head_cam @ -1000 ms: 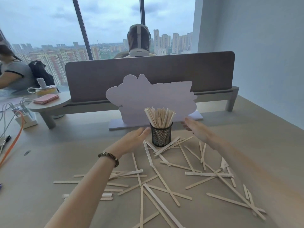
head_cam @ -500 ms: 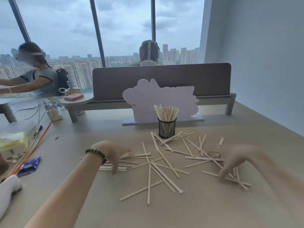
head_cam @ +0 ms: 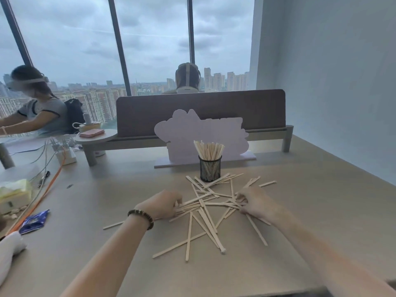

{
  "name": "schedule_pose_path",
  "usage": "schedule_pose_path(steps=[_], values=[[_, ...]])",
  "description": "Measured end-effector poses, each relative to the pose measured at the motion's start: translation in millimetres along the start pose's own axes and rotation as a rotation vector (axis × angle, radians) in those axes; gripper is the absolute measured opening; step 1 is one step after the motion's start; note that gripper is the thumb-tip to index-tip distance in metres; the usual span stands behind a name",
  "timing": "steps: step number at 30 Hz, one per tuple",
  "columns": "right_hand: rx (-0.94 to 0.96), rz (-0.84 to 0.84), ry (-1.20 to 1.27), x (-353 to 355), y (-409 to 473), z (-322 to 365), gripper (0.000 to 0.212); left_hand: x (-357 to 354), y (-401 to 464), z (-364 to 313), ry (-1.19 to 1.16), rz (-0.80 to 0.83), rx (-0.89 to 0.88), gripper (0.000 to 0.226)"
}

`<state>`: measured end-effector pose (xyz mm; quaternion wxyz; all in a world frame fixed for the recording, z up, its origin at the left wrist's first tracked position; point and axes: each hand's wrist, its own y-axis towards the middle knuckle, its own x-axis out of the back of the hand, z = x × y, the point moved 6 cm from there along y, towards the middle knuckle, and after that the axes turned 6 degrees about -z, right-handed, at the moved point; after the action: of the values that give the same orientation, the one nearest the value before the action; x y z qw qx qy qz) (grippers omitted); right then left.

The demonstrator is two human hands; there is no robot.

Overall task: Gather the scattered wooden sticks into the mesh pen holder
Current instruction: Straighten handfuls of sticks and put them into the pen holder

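Note:
A black mesh pen holder (head_cam: 210,168) stands upright at the middle of the table with a bunch of wooden sticks standing in it. Several more pale wooden sticks (head_cam: 205,213) lie criss-crossed on the table in front of it. My left hand (head_cam: 161,204) rests on the left edge of the pile, fingers curled against stick ends. My right hand (head_cam: 255,202) presses on the right edge, fingers bent over the sticks. Whether either hand has sticks lifted off the table is not visible.
A white cut-out sign (head_cam: 201,136) stands behind the holder, before a grey divider (head_cam: 201,108). On the left lie cables (head_cam: 40,189), a tissue pack (head_cam: 15,195) and a blue wrapper (head_cam: 34,221). Two people sit beyond the table. A wall runs along the right.
Both hands came back from beside the holder to the outer edges of the scatter, then pushed inward, drawing the sticks into a tighter pile. The head has lifted and pulled back.

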<state>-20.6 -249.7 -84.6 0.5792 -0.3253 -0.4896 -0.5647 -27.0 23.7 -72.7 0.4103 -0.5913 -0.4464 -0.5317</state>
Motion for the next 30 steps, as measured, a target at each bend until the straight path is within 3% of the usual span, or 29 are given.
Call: schedule_pose_path(steps=[3, 6, 8, 10, 17, 21, 23, 25, 28, 30], values=[[0.074, -0.032, 0.002, 4.0, 9.8, 10.4, 0.047, -2.1, 7.1, -12.6, 0.028, 0.009, -0.029, 0.038], [0.139, -0.001, 0.042, 19.8, 16.9, 3.7, 0.056, -6.8, 7.0, -14.4, 0.025, 0.131, -0.002, 0.073], [0.172, 0.078, -0.002, 26.6, 18.7, -6.8, 0.075, -8.2, 1.6, -17.6, 0.057, 0.232, -0.013, 0.097], [0.154, 0.207, -0.107, 24.3, 24.5, -19.4, 0.092, -9.5, 1.9, -19.1, 0.107, 0.268, -0.046, 0.107], [0.110, 0.348, -0.245, 1.4, 60.8, -37.7, 0.116, 1.8, 25.4, -4.5, -0.025, 0.157, -0.059, 0.062], [0.190, 0.346, -0.181, 2.2, 69.2, -30.2, 0.082, 4.1, 31.7, 3.6, -0.028, 0.128, -0.036, 0.048], [0.189, 0.360, -0.219, 1.6, 68.1, -27.3, 0.076, 4.2, 34.2, 6.1, -0.033, 0.117, -0.030, 0.043], [0.159, 0.376, -0.234, 3.5, 64.5, -26.4, 0.077, 3.4, 35.4, 6.5, -0.033, 0.119, -0.026, 0.048], [0.131, 0.442, -0.257, 4.8, 50.5, -23.3, 0.092, -3.6, 32.7, 3.1, 0.042, 0.208, -0.033, 0.079], [0.130, 0.445, -0.299, 1.6, 41.2, -21.6, 0.097, -6.5, 30.4, -1.3, 0.104, 0.218, -0.054, 0.082]])
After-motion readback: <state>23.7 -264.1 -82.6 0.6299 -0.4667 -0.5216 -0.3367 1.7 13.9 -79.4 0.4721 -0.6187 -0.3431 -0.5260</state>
